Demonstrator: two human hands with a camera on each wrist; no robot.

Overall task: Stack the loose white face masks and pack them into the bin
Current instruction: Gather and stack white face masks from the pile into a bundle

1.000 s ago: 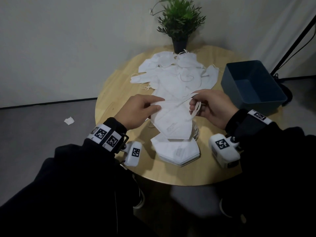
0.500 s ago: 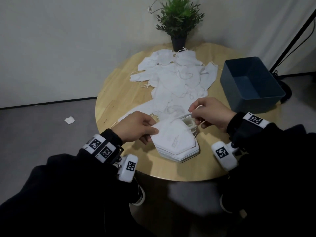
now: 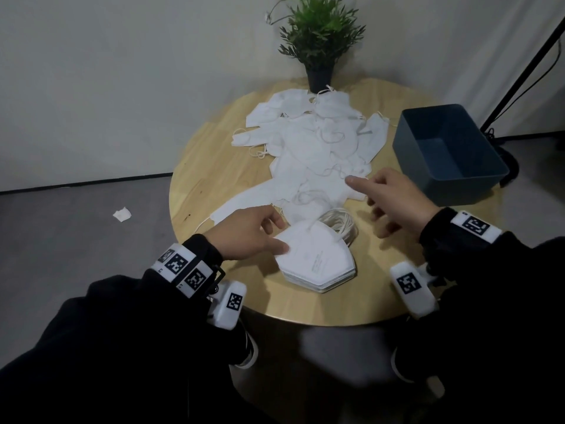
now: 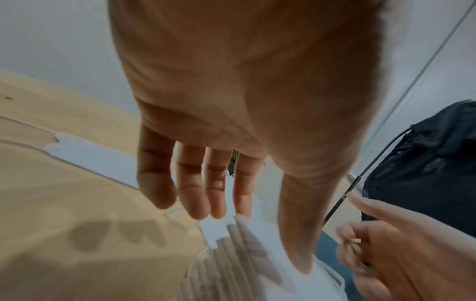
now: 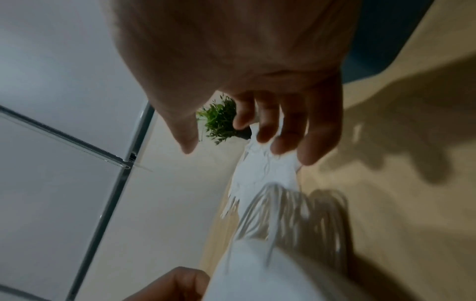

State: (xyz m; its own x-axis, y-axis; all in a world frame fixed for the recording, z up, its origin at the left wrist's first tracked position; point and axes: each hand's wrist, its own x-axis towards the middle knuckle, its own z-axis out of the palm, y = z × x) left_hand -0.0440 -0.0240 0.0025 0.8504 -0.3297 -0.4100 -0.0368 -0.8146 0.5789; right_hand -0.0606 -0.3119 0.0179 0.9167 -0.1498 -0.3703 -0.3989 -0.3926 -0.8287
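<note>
Neat stack of folded white face masks near front edge of round wooden worktop, ear loops bunched at its far side. Left hand spread, thumb resting on top mask. Right hand relaxed, forefinger extended over loose white masks heaped mid-worktop. Blue bin at right edge; potted plant at back edge.

Black sleeves cover both arms to the wrists. Each wrist wears a white band printed with square black-and-white markers (several on the left), and a white camera block bearing one marker hangs beneath.
</note>
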